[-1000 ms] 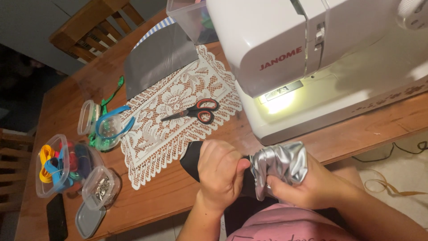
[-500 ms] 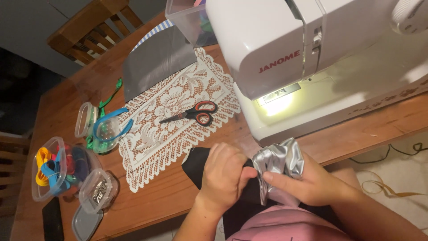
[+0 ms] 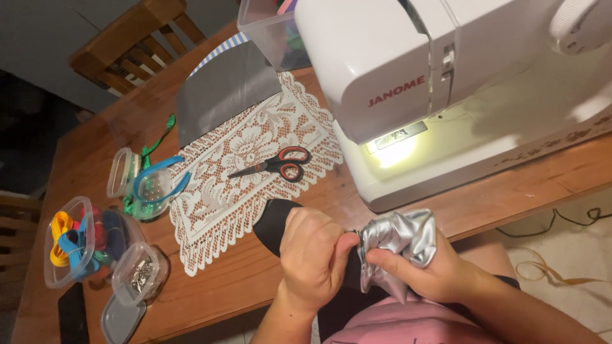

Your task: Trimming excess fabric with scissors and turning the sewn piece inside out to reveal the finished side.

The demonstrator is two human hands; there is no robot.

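A white sewing machine (image 3: 446, 95) with its lamp lit stands on the wooden tabletop (image 3: 255, 274), beside red-handled scissors (image 3: 275, 164) lying on a lace mat (image 3: 236, 172). At the near edge, the left hand (image 3: 315, 255) and right hand (image 3: 427, 271) each have a closed grip, pinching bunched silver fabric (image 3: 398, 239) over black cloth (image 3: 274, 223).

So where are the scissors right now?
The scissors lie on the lace mat, left of the sewing machine and beyond both hands.
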